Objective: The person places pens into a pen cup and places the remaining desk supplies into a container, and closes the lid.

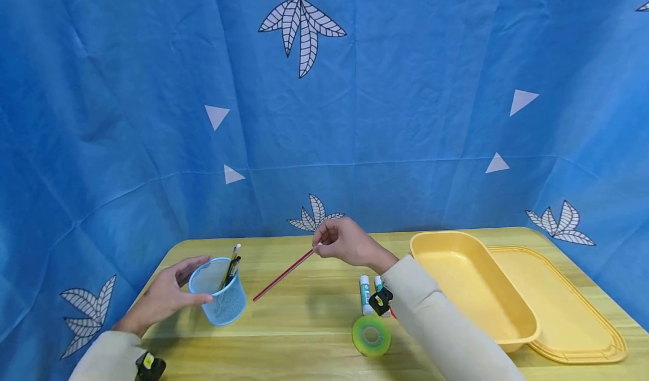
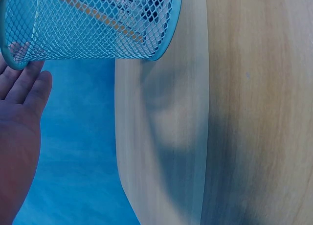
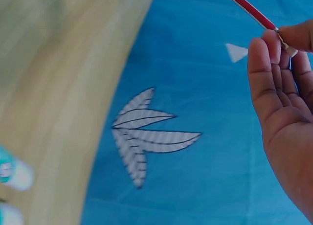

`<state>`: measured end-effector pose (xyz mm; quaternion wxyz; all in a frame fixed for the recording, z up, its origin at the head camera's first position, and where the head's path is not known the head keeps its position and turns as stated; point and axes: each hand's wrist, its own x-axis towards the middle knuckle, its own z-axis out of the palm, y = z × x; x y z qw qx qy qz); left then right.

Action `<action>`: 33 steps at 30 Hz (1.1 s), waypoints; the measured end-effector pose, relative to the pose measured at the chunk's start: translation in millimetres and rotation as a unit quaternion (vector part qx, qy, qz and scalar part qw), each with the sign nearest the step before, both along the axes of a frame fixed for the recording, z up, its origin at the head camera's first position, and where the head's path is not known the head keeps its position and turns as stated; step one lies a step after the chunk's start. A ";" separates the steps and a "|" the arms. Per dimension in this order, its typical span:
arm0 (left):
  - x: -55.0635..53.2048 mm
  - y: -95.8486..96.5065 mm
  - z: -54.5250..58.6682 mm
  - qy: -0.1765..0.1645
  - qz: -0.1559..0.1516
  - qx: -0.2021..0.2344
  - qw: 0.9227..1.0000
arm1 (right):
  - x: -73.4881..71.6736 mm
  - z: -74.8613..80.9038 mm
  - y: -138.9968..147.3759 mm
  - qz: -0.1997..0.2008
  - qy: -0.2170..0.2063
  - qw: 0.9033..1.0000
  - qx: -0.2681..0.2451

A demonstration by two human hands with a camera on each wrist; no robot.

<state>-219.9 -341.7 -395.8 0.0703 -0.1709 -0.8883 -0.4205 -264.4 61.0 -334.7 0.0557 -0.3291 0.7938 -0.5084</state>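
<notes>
My left hand (image 1: 164, 293) holds a light-blue mesh pen cup (image 1: 225, 309) near its rim, thumb at the front and fingers on the far side. The cup stands slightly tilted at the left of the table, with a yellow pencil (image 1: 223, 277) and a black pen (image 1: 232, 269) leaning inside. Above the middle of the table, my right hand (image 1: 347, 243) pinches a red pencil (image 1: 283, 275) by its eraser end (image 3: 289, 50). The pencil slants down and left, its lower tip a little right of the cup.
Two glue sticks (image 1: 365, 295) lie beside the right sleeve, which partly covers one. A green tape roll (image 1: 359, 344) lies in front of them. At the right, a yellow plastic bin (image 1: 476, 285) stands next to its flat lid (image 1: 568, 308). A blue curtain (image 1: 380, 116) hangs behind the table.
</notes>
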 end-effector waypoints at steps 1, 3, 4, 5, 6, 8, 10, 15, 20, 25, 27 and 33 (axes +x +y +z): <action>-0.2 0.1 0.1 0.001 0.000 -0.001 1.000 | -0.6 4.8 -1.9 0.000 0.004 1.000 -0.006; -0.4 0.0 0.1 0.004 0.000 0.001 1.000 | -1.5 14.3 -5.6 0.001 0.010 1.000 -0.017; -0.5 -0.2 -0.2 0.005 -0.001 0.002 1.000 | -1.7 18.8 -7.6 0.002 0.010 1.000 -0.021; -0.6 -0.4 -0.4 0.007 -0.002 0.004 1.000 | -1.8 23.1 -9.6 0.003 0.011 1.000 -0.025; -0.8 -0.8 -0.7 0.008 -0.004 0.006 1.000 | -1.7 27.3 -11.8 0.003 0.011 1.000 -0.027; -1.0 -1.4 -1.3 0.010 -0.008 0.011 1.000 | -1.1 34.5 -16.3 0.004 0.008 0.999 -0.031; -1.0 -1.7 -1.8 0.011 -0.011 0.014 1.000 | -0.3 40.3 -21.5 0.004 0.007 0.999 -0.034; 0.0 -2.4 -2.4 0.010 -0.012 0.018 1.000 | -0.9 48.0 -38.4 0.011 0.012 0.999 -0.046; 1.0 -3.8 -2.6 0.008 -0.011 0.014 1.000 | -1.2 48.9 -59.0 0.015 0.005 0.999 -0.051; 0.3 -3.5 -3.1 0.012 -0.011 0.014 1.000 | 0.5 45.0 -76.5 0.020 0.000 0.998 -0.054; 0.0 -3.1 -3.4 0.013 -0.011 0.015 1.000 | 1.4 43.0 -82.2 0.019 -0.003 0.999 -0.050; -0.5 -1.1 -3.4 0.011 -0.011 0.020 1.000 | 2.1 35.0 -96.8 0.010 -0.003 0.999 -0.039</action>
